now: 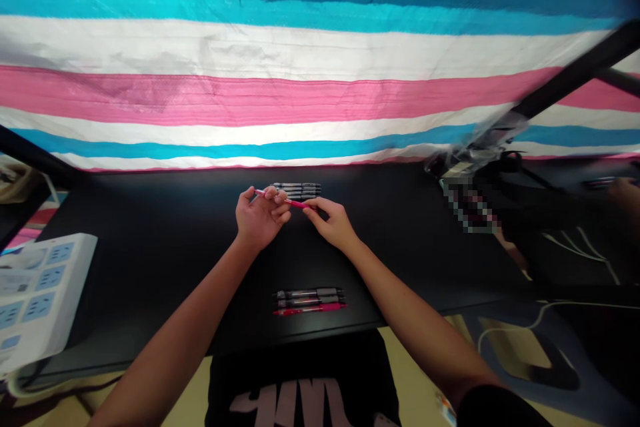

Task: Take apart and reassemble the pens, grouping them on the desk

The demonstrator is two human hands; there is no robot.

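A red pen (296, 203) is held between my two hands above the middle of the black table. My left hand (261, 219), palm turned up, has its fingers closed around one end of the pen. With thumb and fingertips, my right hand (331, 221) pinches the other end. Just behind the hands lies a row of several black-and-clear pens (305, 191), partly hidden by my left fingers. Closer to the front edge, black pens (310, 298) lie side by side with another red pen (310, 309).
A white power strip (60, 293) stands at the left of the black table (165, 213). A striped sheet (300, 100) hangs behind it. Crumpled clear plastic (480, 143) and dark items sit at the right, where another person's hand (626, 195) shows. A cable (565, 303) runs at lower right.
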